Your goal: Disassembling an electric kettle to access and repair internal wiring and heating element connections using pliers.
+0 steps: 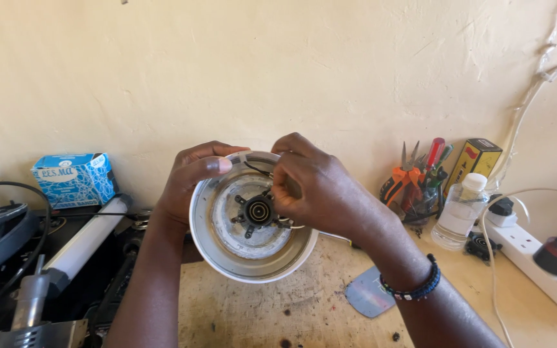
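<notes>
Worktop point(278, 309): scarred wooden board nearest me, a flat grey scrap of sheet point(367, 293) lying on it under my right wrist.
Kettle base point(253, 216): round white shell tipped up above the worktop, open underside facing me, black connector point(259, 211) in the middle of a metal plate.
Left hand point(191, 180): closed around the shell's left rim, thumb pressed over the top edge, carrying it.
Right hand point(314, 187): fingers bunched narrow inside the shell by the connector, pinching at thin wires; what sits between the fingertips I cannot tell.
Handling: I judge it light and stiff, the smooth rim a bit slippery, the wires and small tabs delicate; the rim is the place to grip.
Right of me: clear plastic bottle point(460, 212), cup of pliers and screwdrivers point(417, 180), white power strip point(536, 254).
Left: white tube lamp point(88, 235), blue box point(75, 179).
Far: cream wall point(291, 64).
</notes>
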